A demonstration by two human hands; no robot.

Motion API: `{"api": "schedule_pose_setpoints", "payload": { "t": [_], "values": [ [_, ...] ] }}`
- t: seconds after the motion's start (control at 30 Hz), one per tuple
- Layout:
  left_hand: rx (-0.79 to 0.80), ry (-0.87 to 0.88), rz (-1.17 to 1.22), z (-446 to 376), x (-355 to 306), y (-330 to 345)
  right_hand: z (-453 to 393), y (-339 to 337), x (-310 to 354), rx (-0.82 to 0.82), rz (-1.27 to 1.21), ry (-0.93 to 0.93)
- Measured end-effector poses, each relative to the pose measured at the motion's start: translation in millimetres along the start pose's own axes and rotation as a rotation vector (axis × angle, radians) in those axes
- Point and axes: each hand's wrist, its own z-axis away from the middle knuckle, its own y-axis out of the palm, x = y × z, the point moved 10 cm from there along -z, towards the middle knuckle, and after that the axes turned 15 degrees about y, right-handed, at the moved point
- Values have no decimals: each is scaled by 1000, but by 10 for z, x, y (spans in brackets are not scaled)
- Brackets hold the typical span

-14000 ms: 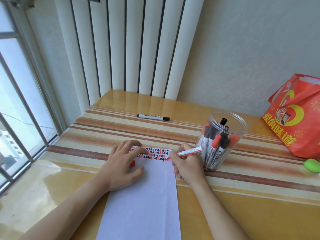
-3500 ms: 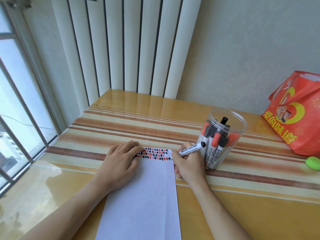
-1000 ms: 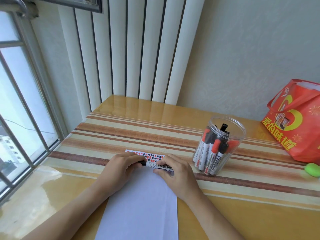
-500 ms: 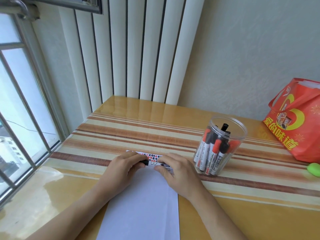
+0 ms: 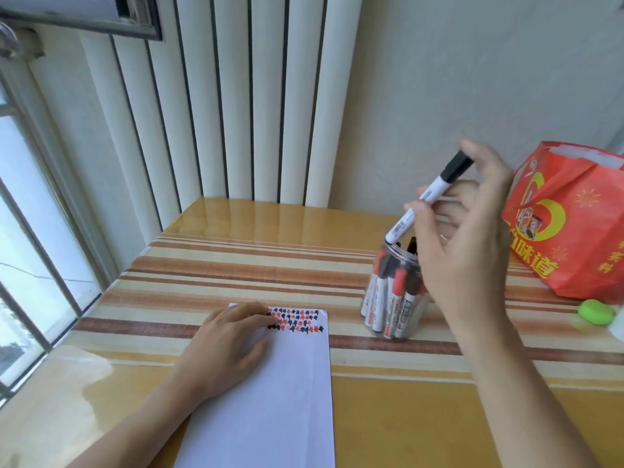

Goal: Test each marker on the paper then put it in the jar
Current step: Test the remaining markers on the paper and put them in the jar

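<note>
The right hand point(image 5: 462, 238) is raised above the counter point(image 5: 405, 417) and pinches a black-capped marker point(image 5: 426, 201) between thumb and fingertips, the other fingers fanned loosely. The marker is tilted, its black cap up and to the right near the index fingertip, its white barrel slanting down to the left. Its lower end sits right at the rim of the jar point(image 5: 393, 292); whether it touches the rim cannot be told. The jar is clear plastic, standing upright on the striped part of the counter, partly hidden behind the right palm, and holds a cluster of capped markers with red and black caps standing on end.

The left hand point(image 5: 229, 346) lies flat and spread on the paper point(image 5: 270, 400), gripping nothing, its fingertips resting at the left edge of the test marks point(image 5: 300, 320). Those marks run in short rows of small red and black scribbles along the top strip of the sheet; the rest of the sheet is blank white. The paper lies lengthwise toward the person, to the left of the jar and apart from it.

To the right of the jar, against the wall, stands a red bag point(image 5: 574, 224) with yellow print. Just in front of it lies a small green object point(image 5: 596, 311). White vertical blinds point(image 5: 236, 96) hang behind the counter, and a window point(image 5: 30, 231) lines the left side.
</note>
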Motion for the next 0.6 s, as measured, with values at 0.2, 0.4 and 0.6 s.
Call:
{"api": "schedule_pose_setpoints", "payload": {
  "t": [0.2, 0.4, 0.6],
  "values": [
    [-10, -12, -6, 13, 15, 6, -362, -67, -580, 56, 328, 113],
    [-3, -28, -28, 20, 20, 13, -306, 99, -806, 197, 499, 104],
    [17, -35, -41, 24, -15, 11, -431, 271, -945, 426, 777, 217]
  ]
}}
